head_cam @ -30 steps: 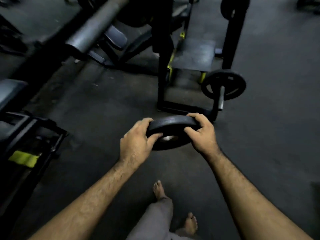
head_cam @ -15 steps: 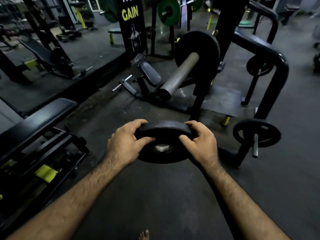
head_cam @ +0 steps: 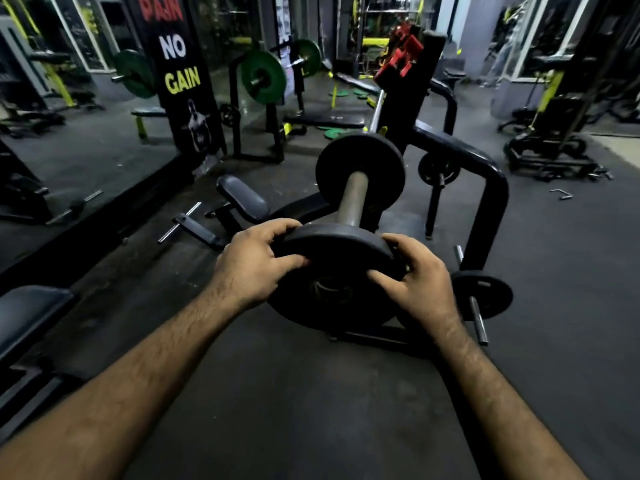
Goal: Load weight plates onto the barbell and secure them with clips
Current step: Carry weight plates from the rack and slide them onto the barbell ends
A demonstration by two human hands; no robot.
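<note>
Gripping a round black iron weight plate [head_cam: 334, 268] with both hands: left hand [head_cam: 254, 263] wrapping the left rim, fingers over the top edge, thumb pressing the near face; right hand [head_cam: 417, 280] clamping the right rim the same way. Holding the plate upright, tilted slightly back, flat face and centre hole turned toward the camera, hole lining up with the grey steel barbell sleeve [head_cam: 351, 200]. Sleeve running away from the camera, long axis pointing up and into the room, near end just behind the plate's top edge; touching or not, impossible to tell. Already sitting farther along the sleeve, a larger black plate [head_cam: 360, 171]. Barbell resting on a black steel rack [head_cam: 485, 188]. Hanging on a rack peg at lower right, a small black plate [head_cam: 483, 294]. Spreading underneath, dark rubber gym floor [head_cam: 311, 393]. Standing behind: green plates on another rack [head_cam: 263, 81], black banner reading NO GAIN [head_cam: 180, 64], padded black bench [head_cam: 27, 317] at left.
</note>
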